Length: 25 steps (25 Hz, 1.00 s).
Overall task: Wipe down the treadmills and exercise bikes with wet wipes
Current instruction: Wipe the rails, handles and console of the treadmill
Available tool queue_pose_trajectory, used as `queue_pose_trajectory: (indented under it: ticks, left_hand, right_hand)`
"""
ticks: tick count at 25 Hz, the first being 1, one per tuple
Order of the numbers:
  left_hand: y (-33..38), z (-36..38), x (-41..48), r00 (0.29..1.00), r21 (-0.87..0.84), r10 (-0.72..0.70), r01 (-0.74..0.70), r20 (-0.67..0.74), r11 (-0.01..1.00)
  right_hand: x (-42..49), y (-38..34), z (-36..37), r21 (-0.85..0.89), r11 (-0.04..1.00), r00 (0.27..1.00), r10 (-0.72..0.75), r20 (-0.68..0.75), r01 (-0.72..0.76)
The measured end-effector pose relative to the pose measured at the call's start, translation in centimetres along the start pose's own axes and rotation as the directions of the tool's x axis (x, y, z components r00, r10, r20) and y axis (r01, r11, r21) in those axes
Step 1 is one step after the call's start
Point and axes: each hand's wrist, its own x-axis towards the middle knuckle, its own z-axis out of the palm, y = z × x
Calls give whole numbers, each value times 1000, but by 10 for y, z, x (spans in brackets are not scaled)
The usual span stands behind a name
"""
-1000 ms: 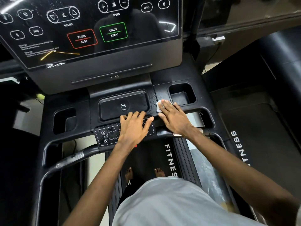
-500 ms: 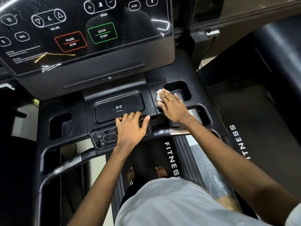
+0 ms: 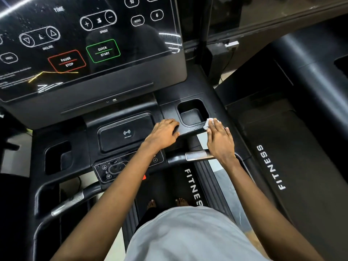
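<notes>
We look down on a black treadmill console (image 3: 188,95) beneath a glossy black touch panel with white, red and green button outlines (image 3: 90,44). Two square moulded cup holders are sunk into the console. The right cup holder (image 3: 192,114) shows us only its own dark walls and floor. The left cup holder (image 3: 58,157) is shadowed, so we cannot tell what it contains. Between them sits a shallow rectangular charging tray with a white wireless symbol (image 3: 128,133), and we see nothing on it but that mark. The small crumpled white wet wipe (image 3: 208,124) lies on the ledge at the front right corner of the right cup holder. It is outside the recess, and the ledge beside it glistens with moisture. Our right hand (image 3: 220,142) presses the wipe down with its fingers straight and held together. Our left hand (image 3: 162,133) rests on the ledge between the tray and the right cup holder with its fingers bent. We cannot tell whether it grips the edge. In front runs a black handlebar with a brushed metal sensor plate (image 3: 199,155), and a small black keypad (image 3: 113,168) lies under our left forearm. Below, bare feet (image 3: 151,203) stand on the black belt printed FITNESS (image 3: 169,185). A second black treadmill (image 3: 282,157) stands just to the right.
</notes>
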Motion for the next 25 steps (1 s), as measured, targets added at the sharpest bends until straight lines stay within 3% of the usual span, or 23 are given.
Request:
queue_pose_trajectory:
  ticks: [5,9,13,17,22,25]
  left_hand:
    - [4,2,19,992,50,24,-30,126,998]
    - [-1,4,20,994,6,25,-26,108,1000]
    - [0,6,18,998,-32,-1,4,70,999]
    - [-2,10,22,996,36,1,-4,90,999]
    - [-5,14,25,997,88,30,-37,75,995]
    - [-4,14,23,995,79,47,-54,90,995]
  right_hand:
    - [0,-3,0,-16,993,992,-113,64,114]
    - [11,4,-7,-31,998,996,59,72,-57]
    - [-1,-17,5,-49,985,973,-157,168,168]
    - [20,-14,-1,-74,995,988,81,128,-72]
    - [20,-27,4,-99,984,977,-130,167,148]
    - [25,-7,-9,-109,994,996,31,89,-21]
